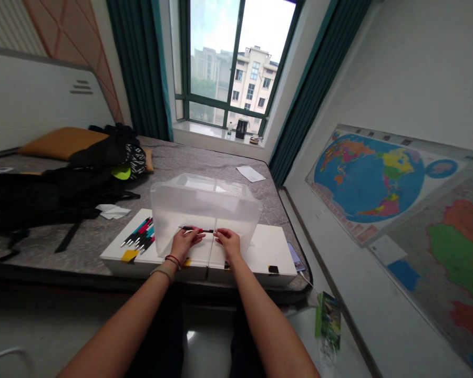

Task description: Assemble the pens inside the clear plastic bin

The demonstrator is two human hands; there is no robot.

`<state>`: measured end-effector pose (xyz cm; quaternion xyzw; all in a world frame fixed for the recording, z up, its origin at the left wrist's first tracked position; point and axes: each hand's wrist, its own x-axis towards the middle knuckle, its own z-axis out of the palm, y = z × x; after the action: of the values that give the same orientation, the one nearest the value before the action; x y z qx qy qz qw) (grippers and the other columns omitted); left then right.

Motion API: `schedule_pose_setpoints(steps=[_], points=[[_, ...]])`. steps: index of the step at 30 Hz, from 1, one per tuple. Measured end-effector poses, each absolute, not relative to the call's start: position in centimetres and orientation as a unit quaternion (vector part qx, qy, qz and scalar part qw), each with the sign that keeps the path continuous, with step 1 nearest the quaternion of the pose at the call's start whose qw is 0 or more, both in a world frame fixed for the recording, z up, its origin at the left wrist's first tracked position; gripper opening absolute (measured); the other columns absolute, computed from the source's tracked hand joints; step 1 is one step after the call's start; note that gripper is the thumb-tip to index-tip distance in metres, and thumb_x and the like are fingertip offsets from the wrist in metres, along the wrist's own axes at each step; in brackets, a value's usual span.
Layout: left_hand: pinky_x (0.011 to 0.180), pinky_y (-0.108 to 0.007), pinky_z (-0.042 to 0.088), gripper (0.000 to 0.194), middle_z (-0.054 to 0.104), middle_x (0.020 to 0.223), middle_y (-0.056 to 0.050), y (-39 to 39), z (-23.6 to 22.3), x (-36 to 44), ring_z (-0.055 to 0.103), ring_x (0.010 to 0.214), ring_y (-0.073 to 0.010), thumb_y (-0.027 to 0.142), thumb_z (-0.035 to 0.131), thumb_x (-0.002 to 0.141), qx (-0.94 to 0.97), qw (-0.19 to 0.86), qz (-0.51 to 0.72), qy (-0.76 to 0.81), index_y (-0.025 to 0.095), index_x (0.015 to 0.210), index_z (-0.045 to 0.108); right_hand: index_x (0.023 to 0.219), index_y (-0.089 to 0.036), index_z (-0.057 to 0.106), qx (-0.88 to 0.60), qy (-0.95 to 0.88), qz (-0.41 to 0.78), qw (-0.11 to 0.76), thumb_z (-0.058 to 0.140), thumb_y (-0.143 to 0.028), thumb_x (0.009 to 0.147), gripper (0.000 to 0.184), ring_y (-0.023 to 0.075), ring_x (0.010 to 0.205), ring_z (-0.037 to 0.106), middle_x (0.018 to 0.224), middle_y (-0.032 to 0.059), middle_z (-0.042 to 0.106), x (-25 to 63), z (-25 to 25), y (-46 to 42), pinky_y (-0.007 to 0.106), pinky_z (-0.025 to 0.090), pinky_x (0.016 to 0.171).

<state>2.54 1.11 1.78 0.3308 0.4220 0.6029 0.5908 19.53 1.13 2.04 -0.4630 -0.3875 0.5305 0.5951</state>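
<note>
A pen (207, 231) with a red and black barrel lies level between my two hands, in front of a translucent plastic bin (169, 202). My left hand (184, 242) pinches its red part, with the tip pointing left. At the pen's right end, the fingers of my right hand (229, 243) are closed on it. The bin stands on white boxes (266, 249). Left of it, several pens (140, 233) in red, blue and black lie side by side on the white surface.
The boxes rest on a grey mattress (205, 157). A black bag (35, 197), an orange pillow (65, 143) and a crumpled tissue (113, 211) lie to the left. A white paper (251, 174) is behind the bin; a phone (295, 257) with a cable lies right.
</note>
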Motion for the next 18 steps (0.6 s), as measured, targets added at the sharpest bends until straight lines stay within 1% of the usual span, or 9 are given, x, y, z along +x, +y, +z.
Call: schedule_pose_setpoints(steps=[7,13,18], points=[[0.075,-0.034,0.059,0.041,0.072,0.094,-0.013,1.01,1.71,2.61,0.072,0.081,-0.0233,0.036,0.077,0.069,0.343,0.591,0.59,0.43,0.015,0.096,0.056,0.084,-0.015,0.071,-0.465,-0.402,0.525,0.589,0.077,-0.032,0.061,0.029,0.0195,0.078,0.07,0.082,0.0063,0.073,19.45,1.78,1.13,0.03,0.056,0.07],[0.074,-0.033,0.059,0.041,0.072,0.097,-0.014,1.06,1.84,2.54,0.072,0.08,-0.0225,0.037,0.076,0.07,0.345,0.584,0.591,0.437,0.014,0.096,0.056,0.084,-0.015,0.071,-0.473,-0.397,0.52,0.59,0.075,-0.032,0.063,0.028,0.02,0.08,0.07,0.084,0.0071,0.073,19.42,1.64,1.27,0.029,0.056,0.069],[0.072,-0.033,0.059,0.044,0.072,0.096,-0.014,0.91,1.81,2.5,0.072,0.078,-0.0223,0.039,0.077,0.068,0.362,0.575,0.593,0.431,0.014,0.098,0.054,0.086,-0.014,0.071,-0.481,-0.424,0.517,0.567,0.076,-0.036,0.063,0.032,0.0209,0.076,0.071,0.078,0.0069,0.072,19.5,1.41,1.45,0.03,0.056,0.067]])
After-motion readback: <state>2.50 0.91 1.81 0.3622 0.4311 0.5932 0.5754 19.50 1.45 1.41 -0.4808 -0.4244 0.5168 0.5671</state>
